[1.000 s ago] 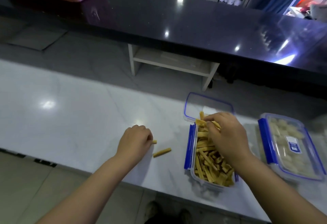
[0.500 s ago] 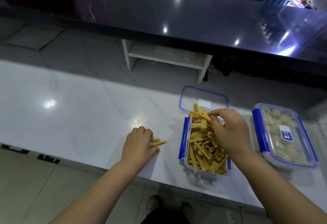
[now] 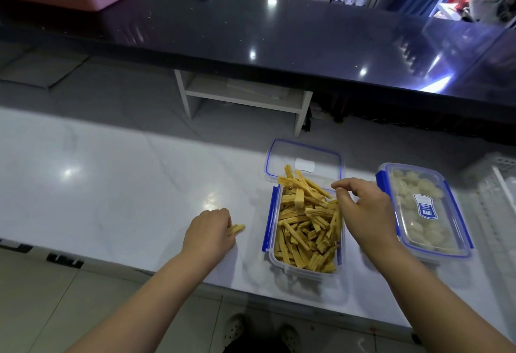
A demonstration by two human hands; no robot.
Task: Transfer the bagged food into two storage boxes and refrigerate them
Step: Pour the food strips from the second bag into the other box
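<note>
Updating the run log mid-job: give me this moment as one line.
left hand: grips stray sticks on counter | right hand: over open box, grasp unclear | second box: lidded

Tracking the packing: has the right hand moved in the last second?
Yes. The right hand has moved right, off the middle of the open box toward the lidded box.

Left hand (image 3: 208,231) now gathers both stray sticks (image 3: 238,229), right hand (image 3: 363,213) shifted to box (image 3: 304,276) rim.

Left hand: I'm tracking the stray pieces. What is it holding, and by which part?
The left hand holds a few yellow sticks by one end; the other ends poke out.
</note>
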